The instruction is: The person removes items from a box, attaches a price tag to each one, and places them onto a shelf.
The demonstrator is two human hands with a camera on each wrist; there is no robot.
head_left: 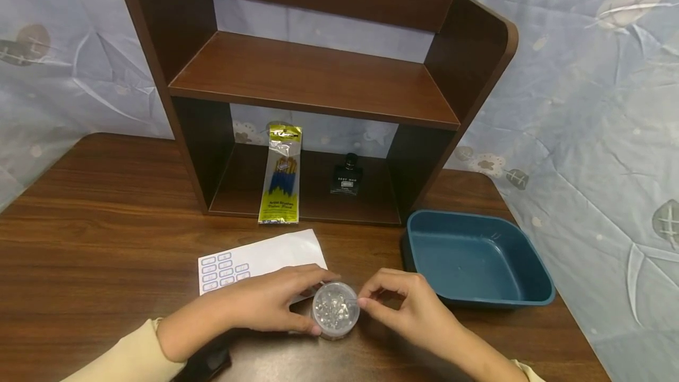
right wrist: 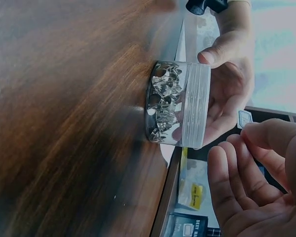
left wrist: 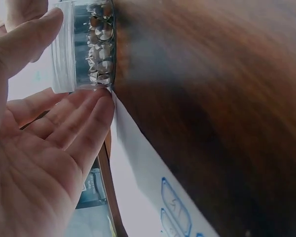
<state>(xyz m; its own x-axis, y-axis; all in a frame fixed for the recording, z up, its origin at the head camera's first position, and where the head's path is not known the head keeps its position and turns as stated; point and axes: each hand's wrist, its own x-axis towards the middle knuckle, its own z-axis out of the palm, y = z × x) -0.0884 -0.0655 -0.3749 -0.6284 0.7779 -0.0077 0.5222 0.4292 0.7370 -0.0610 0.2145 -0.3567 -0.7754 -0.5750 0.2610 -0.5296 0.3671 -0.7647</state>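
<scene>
A round clear jar [head_left: 335, 314] of silver thumbtacks [right wrist: 165, 101] stands upright on the table, its ribbed lid [right wrist: 196, 104] on. My left hand [head_left: 267, 300] grips it from the left, thumb near the front and fingers behind. On the other side, my right hand [head_left: 408, 308] pinches a small blue-bordered label sticker [right wrist: 244, 119] between thumb and forefinger. In the head view the sticker is over the right part of the lid; whether it touches cannot be told. Behind my left hand lies a white sheet [head_left: 283, 252] with several more such labels.
A brown wooden shelf [head_left: 313, 81] stands at the back. It holds a packet of artist brushes [head_left: 281, 175] and a dark bottle [head_left: 347, 177]. To the right sits a blue basin [head_left: 477, 258]. A black object [head_left: 204, 361] lies by my left forearm.
</scene>
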